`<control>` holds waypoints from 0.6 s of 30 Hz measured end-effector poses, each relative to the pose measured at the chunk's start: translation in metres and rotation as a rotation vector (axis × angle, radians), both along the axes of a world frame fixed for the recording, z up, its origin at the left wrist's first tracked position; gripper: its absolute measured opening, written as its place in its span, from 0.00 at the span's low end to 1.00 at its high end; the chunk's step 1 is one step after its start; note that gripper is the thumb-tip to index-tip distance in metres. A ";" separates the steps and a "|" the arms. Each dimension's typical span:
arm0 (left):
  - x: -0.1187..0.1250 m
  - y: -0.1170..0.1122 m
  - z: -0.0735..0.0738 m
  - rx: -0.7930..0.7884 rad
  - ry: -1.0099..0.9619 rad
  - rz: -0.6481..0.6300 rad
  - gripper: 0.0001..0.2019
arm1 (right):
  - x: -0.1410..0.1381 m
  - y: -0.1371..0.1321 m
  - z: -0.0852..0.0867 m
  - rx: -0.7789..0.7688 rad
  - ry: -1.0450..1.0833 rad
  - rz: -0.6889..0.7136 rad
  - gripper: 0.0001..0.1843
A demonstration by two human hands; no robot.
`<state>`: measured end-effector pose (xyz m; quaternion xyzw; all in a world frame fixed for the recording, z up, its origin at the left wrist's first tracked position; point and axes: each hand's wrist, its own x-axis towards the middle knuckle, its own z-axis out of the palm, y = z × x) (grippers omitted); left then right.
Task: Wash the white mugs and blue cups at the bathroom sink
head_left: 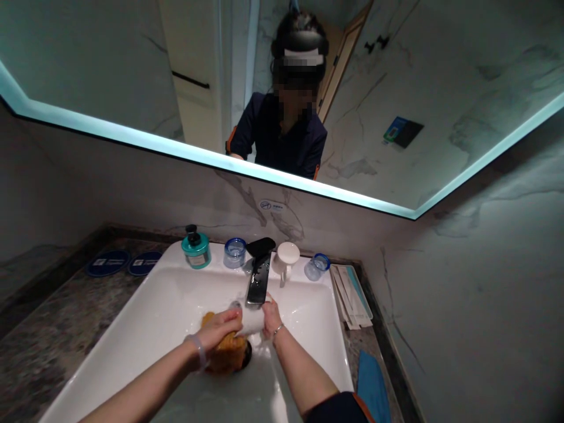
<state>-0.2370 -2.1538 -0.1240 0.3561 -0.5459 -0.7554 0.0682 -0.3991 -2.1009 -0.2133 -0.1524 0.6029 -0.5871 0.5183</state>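
Note:
Both my hands are in the white sink (308, 352), just below the black faucet (259, 281). My right hand (271, 319) is closed round the side of a white mug (252, 322), which lies tilted under the spout. My left hand (220, 329) grips a wet orange-brown cloth (224, 355) against the mug's left side. The cloth hangs down over part of the dark drain (247, 355). My fingers hide some of the mug and the cloth.
Along the sink's back rim stand a teal bottle (196, 251), a blue-rimmed glass (235, 252), a second white mug (288, 256) and another glass (317, 267). Flat packets (351, 295) and a blue cloth (372, 385) lie at right. Round blue coasters (108, 263) lie left.

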 end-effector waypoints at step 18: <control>0.066 0.008 0.032 -1.029 -0.404 -0.219 0.33 | 0.000 0.015 0.014 0.060 -0.567 0.065 0.21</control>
